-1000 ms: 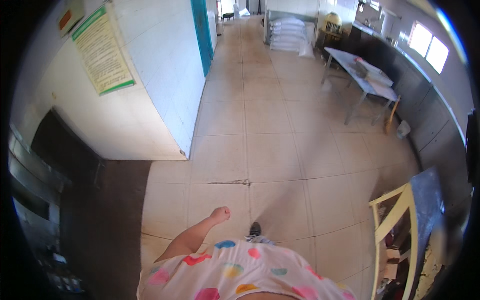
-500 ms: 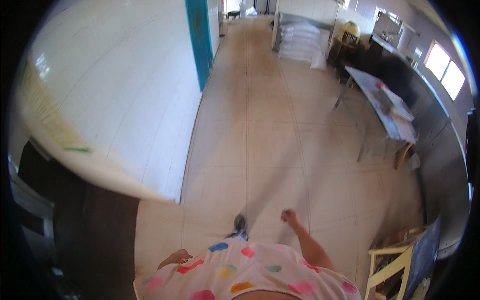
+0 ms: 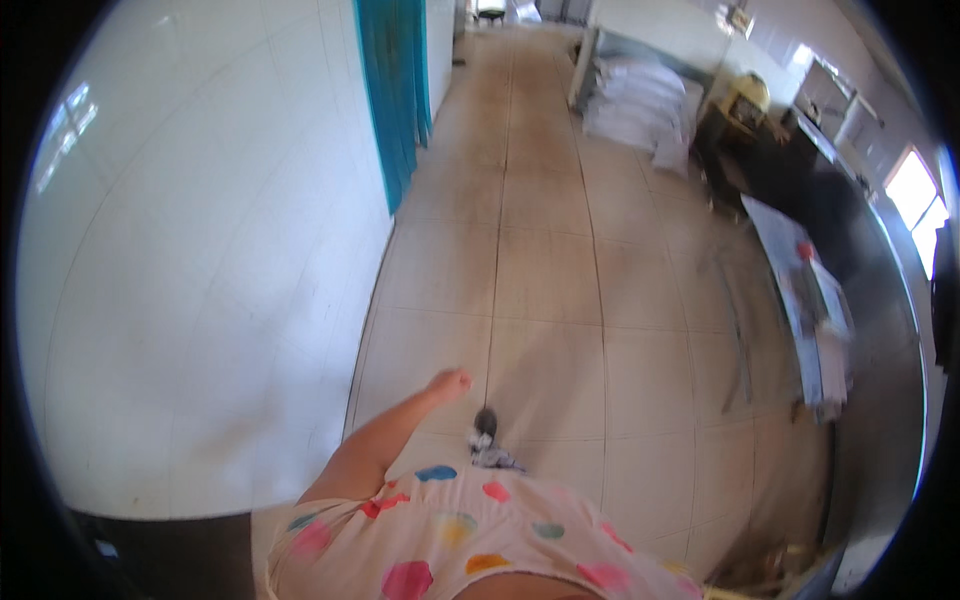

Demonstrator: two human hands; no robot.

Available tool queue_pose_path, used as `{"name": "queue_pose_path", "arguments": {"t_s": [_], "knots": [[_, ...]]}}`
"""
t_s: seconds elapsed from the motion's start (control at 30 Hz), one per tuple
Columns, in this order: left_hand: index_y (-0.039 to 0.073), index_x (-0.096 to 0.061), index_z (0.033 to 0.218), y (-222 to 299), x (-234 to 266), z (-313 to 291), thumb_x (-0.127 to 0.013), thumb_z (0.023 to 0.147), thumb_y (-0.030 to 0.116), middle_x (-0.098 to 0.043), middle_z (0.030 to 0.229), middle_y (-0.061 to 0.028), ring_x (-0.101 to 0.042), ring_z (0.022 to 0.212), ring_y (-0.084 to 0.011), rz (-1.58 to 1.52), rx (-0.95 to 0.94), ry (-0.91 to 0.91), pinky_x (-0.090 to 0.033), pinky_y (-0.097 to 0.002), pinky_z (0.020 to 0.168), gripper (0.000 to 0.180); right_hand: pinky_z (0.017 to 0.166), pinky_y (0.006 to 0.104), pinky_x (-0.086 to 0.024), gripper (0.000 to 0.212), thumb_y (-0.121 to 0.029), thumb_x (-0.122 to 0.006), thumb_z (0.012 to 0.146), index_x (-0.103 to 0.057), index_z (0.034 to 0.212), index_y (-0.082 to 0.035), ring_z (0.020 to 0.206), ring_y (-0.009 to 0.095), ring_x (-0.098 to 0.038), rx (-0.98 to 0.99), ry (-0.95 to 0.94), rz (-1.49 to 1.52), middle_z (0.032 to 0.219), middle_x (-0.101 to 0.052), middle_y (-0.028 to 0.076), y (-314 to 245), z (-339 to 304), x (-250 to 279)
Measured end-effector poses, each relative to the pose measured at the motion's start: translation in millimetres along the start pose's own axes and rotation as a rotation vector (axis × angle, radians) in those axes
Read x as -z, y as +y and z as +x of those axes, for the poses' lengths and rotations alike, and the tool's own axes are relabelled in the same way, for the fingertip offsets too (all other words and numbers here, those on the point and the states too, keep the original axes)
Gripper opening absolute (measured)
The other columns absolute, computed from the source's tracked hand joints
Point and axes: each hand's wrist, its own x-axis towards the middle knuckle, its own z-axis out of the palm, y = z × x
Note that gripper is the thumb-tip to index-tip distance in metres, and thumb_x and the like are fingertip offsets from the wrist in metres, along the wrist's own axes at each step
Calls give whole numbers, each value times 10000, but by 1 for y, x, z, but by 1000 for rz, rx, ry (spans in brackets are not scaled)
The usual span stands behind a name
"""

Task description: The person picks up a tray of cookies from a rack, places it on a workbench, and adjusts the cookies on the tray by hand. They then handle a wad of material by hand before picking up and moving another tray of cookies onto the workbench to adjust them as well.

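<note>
My left hand [image 3: 450, 383] swings forward over the tiled floor [image 3: 545, 285]. Its fingers are curled in, and nothing shows in them. Just past it one shoe [image 3: 486, 422] pokes out below the pale apron-like garment [image 3: 510, 530] with coloured blotches that covers my front. My right hand is out of the picture.
A white tiled wall [image 3: 210, 300] runs along the left, with a teal curtain [image 3: 385, 100] in its doorway. White sacks [image 3: 640, 105] are stacked ahead on the right. Nearer on that side stand a low table [image 3: 785, 270] with items on it and a dark counter [image 3: 880, 300].
I have moved forward along the floor; the table and sacks are closer. My left hand has swung ahead from beside my body, and my right hand has left the view.
</note>
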Motion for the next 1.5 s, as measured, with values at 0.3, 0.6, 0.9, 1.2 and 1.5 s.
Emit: {"name": "queue_pose_path", "arguments": {"t_s": [0.3,0.6,0.9,1.2,1.5], "knots": [[76,-621,733,-169,157,82,-530,752,275,-592,745,-151,-572,695,-336,512,-89,-172,-467,-444,634,220,532,282,-452,238,-215,-520,838,-592,799,9,592,147,-571,384,189,243,666,-607,75,-370,240,292],[49,-638,755,-226,340,215,-586,721,189,-626,728,-126,-614,707,-285,410,598,-302,-485,-410,616,154,586,267,-473,197,-86,-466,865,-581,987,17,667,150,-586,570,128,690,768,-614,72,-667,385,456],[36,-584,808,-121,609,740,-551,817,302,-609,772,-172,-585,749,-341,129,1,266,-460,-416,664,269,771,432,-461,308,-323,-563,749,-653,884,-61,892,358,-586,91,-40,-149,935,-619,197,-641,491,537],[11,-504,1089,-100,963,947,-550,842,220,-566,1038,-177,-544,975,-323,324,17,774,-442,-396,821,327,798,451,-460,339,-305,-471,827,-595,987,-33,928,370,-576,196,240,-394,971,-610,197,-949,712,724],[-74,-362,1245,-219,1104,1047,-613,781,178,-473,1205,-254,-462,1131,-351,-235,300,1219,-382,-392,938,584,780,337,-466,268,-169,-546,858,-551,1086,-27,916,261,-597,1393,-190,-85,1002,-618,143,-1556,640,770]]}}
